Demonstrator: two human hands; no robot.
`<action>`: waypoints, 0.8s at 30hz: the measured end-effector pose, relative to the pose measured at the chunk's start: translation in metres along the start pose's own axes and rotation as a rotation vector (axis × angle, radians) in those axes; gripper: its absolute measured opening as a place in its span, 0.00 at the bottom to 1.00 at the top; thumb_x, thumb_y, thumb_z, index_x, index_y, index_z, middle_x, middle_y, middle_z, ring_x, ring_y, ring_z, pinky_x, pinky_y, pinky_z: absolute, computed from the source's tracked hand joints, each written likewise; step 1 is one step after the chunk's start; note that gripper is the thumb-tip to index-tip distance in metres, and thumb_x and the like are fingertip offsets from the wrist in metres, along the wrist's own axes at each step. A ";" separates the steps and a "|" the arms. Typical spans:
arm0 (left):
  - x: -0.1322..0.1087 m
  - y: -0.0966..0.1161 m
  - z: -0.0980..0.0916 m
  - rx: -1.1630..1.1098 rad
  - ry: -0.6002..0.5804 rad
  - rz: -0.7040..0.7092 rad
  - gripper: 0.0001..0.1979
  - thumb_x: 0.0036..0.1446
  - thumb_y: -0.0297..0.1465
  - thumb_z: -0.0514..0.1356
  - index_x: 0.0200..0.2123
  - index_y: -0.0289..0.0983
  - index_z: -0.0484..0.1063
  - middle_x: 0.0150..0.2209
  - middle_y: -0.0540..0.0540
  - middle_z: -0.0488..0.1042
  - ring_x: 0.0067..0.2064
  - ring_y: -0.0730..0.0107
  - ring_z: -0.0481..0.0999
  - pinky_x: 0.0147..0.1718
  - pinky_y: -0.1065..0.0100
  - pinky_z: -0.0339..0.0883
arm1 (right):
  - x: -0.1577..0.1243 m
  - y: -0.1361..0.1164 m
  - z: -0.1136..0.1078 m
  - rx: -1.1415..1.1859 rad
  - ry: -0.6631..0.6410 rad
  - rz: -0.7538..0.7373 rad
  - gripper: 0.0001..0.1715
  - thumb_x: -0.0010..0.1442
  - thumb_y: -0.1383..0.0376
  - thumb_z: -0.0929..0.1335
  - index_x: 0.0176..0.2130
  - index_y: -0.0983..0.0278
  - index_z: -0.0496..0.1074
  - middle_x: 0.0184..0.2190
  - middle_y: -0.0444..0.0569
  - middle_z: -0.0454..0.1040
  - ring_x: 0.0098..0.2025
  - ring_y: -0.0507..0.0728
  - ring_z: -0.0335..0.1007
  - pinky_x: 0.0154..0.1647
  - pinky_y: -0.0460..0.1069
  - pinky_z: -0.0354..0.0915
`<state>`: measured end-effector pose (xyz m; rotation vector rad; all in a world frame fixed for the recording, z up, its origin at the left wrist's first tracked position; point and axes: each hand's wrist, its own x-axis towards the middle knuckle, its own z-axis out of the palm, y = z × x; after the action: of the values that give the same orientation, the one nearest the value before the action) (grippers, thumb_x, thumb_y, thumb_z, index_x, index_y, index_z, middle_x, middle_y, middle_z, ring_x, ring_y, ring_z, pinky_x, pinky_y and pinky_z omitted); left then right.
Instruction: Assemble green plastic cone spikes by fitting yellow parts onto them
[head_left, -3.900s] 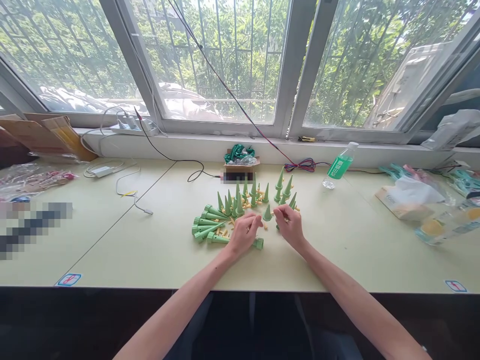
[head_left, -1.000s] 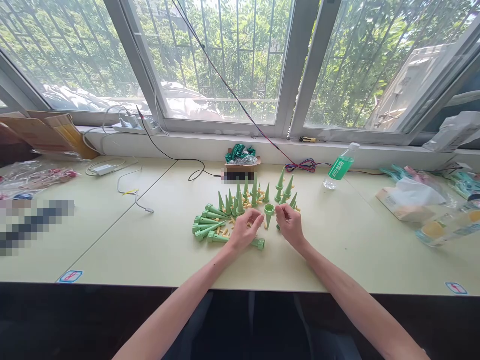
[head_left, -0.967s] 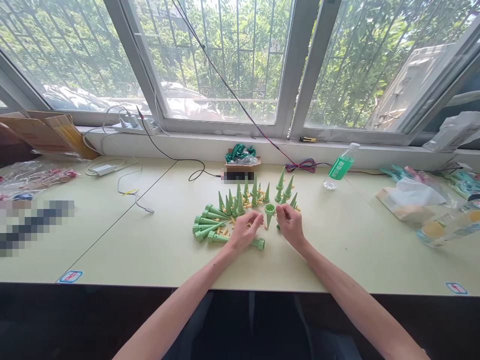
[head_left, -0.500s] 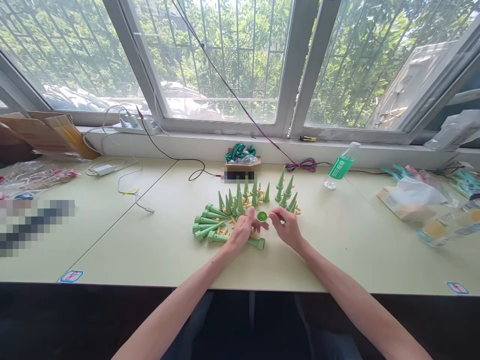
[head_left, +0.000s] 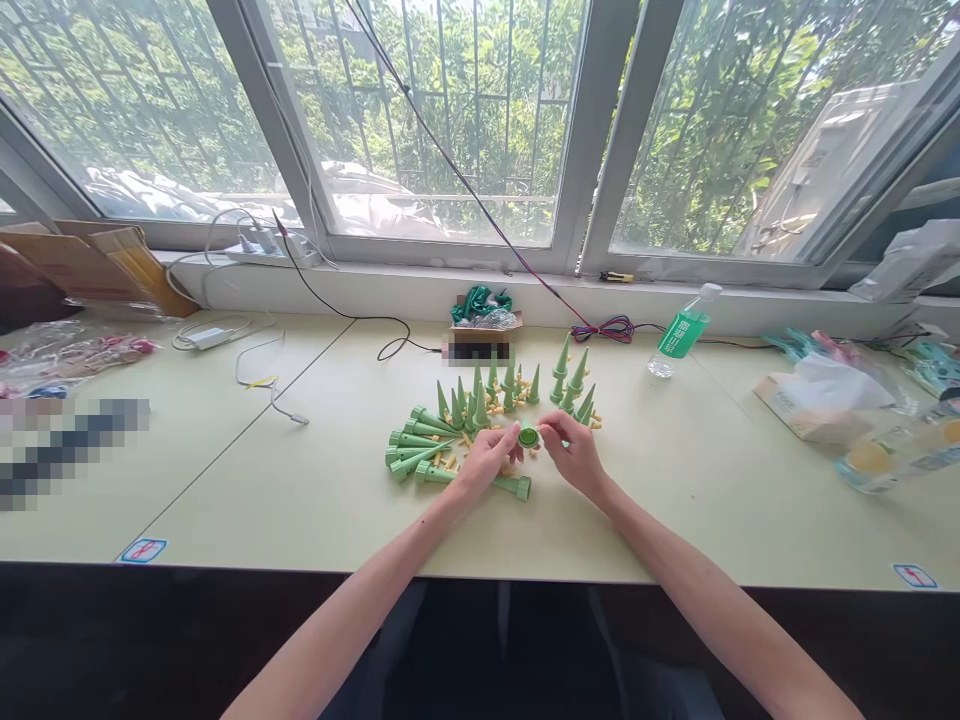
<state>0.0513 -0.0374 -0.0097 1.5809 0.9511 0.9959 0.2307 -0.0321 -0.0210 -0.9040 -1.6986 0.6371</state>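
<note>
Green cone (head_left: 528,438) up between both hands, over big pale desk (head_left: 300,500), open end facing camera. Clear bottle (head_left: 679,335) with green label at back right, well apart from hands. Left hand (head_left: 491,455) curled, fingers closed round cone. Right hand (head_left: 571,447) pinched up at cone's rim, honestly can't tell if it's got hold of anything. Long spikes (head_left: 433,475) lying fanned out left, upright cones (head_left: 480,408) behind, little tan pegs (head_left: 450,462) scattered among them.

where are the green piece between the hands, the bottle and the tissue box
green piece (head_left: 528,438), head view: its open round end
bottle (head_left: 682,336), head view: its green label
tissue box (head_left: 792,409), head view: its side wall
</note>
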 end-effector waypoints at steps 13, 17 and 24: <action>-0.001 0.002 -0.002 0.020 -0.072 0.073 0.22 0.61 0.47 0.56 0.40 0.33 0.77 0.26 0.48 0.70 0.29 0.72 0.67 0.29 0.72 0.61 | 0.000 0.006 -0.001 0.020 -0.024 0.047 0.14 0.67 0.56 0.62 0.33 0.62 0.64 0.21 0.40 0.63 0.21 0.49 0.58 0.22 0.45 0.57; -0.002 0.004 0.000 0.099 -0.087 0.121 0.19 0.60 0.44 0.58 0.39 0.33 0.75 0.29 0.48 0.71 0.30 0.72 0.69 0.29 0.73 0.63 | -0.001 0.006 -0.001 -0.004 -0.024 0.045 0.16 0.66 0.55 0.62 0.31 0.62 0.62 0.22 0.41 0.64 0.23 0.50 0.58 0.24 0.46 0.57; -0.002 -0.003 0.002 0.326 0.009 0.319 0.12 0.59 0.38 0.61 0.31 0.34 0.70 0.27 0.50 0.67 0.29 0.74 0.67 0.30 0.72 0.63 | 0.001 0.004 0.000 -0.077 -0.014 0.021 0.19 0.67 0.56 0.62 0.27 0.61 0.58 0.19 0.39 0.57 0.21 0.49 0.51 0.22 0.46 0.52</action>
<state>0.0522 -0.0389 -0.0135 2.0499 0.9186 1.1051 0.2314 -0.0291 -0.0233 -0.9746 -1.7383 0.5963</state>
